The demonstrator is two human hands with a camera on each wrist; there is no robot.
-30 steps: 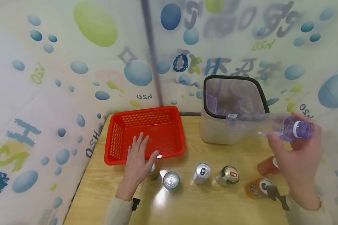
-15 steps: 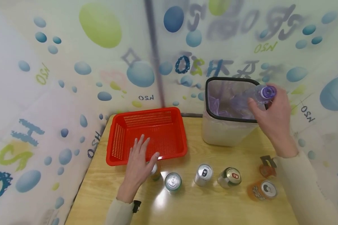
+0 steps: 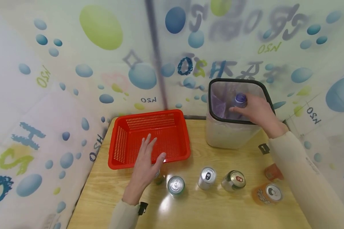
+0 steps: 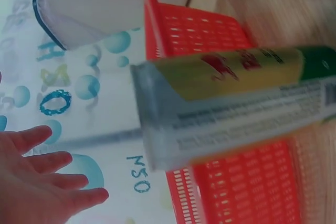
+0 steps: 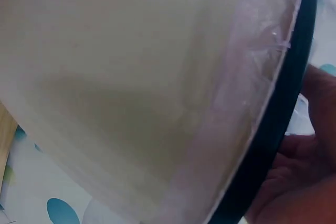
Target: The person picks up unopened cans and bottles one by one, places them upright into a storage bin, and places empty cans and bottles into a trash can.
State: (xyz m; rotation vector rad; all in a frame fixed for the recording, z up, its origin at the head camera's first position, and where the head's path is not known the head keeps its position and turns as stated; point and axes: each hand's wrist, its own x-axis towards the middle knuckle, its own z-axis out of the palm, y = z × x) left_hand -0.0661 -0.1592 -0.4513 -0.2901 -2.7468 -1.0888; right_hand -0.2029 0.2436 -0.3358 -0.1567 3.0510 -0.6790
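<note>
My right hand [image 3: 256,109] pinches a clear plastic bottle [image 3: 240,98] by its purple top end, inside the mouth of the bin [image 3: 225,136]. The bottle's lower part is down in the bin, mostly hidden. In the right wrist view, the bin's dark rim [image 5: 289,87] crosses in front of the hand [image 5: 302,177]. My left hand [image 3: 144,165] hovers with spread fingers near the front edge of the red basket [image 3: 149,140], holding nothing. A gold and green can [image 4: 231,103] stands beneath it, partly hidden in the head view.
Along the front of the wooden table [image 3: 189,213] stand a green can [image 3: 176,185], a silver can [image 3: 207,178] and a dark green and gold can [image 3: 233,180]. An orange can [image 3: 267,193] and a red can [image 3: 273,172] are by the right forearm. Patterned sheeting walls the back and sides.
My right hand has carried the bottle leftward from the right side, over the bin's rim and down into its mouth. The left hand has shifted slightly to the right.
</note>
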